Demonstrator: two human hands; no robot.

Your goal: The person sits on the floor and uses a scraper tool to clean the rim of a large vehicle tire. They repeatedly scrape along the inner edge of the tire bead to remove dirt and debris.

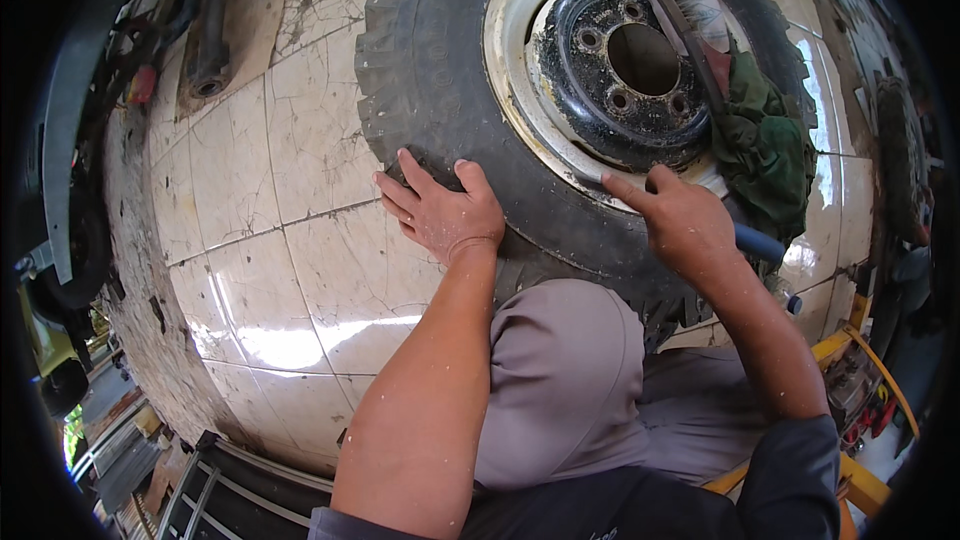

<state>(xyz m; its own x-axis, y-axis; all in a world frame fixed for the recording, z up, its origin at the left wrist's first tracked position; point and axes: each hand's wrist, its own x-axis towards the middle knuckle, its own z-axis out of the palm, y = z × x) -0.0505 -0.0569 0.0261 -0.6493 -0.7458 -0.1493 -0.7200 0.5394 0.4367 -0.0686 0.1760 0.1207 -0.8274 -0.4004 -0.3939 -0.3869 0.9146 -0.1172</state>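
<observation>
A large black tyre point(440, 70) on a white rim point(510, 70) lies flat on the tiled floor, with a chipped black hub centre point(570, 60). My left hand point(445, 215) rests at the tyre's near left edge, fingers spread, holding nothing. My right hand point(690, 225) is closed round a tool with a blue handle point(757, 243), index finger stretched forward over the rim's near edge. Its grey working end is mostly hidden by my fingers, so its exact kind is unclear. Beside that hand, a dark green cloth point(765, 130) and a long, curved dark-handled tool point(685, 30) lie on the wheel.
Cracked cream tiles point(330, 160) cover the floor. Rusty metal parts point(210, 70) lie at the far left. A black slatted object point(240, 495) stands at the lower left. Yellow framing point(860, 340) and a capped clear bottle point(785, 295) are at the right.
</observation>
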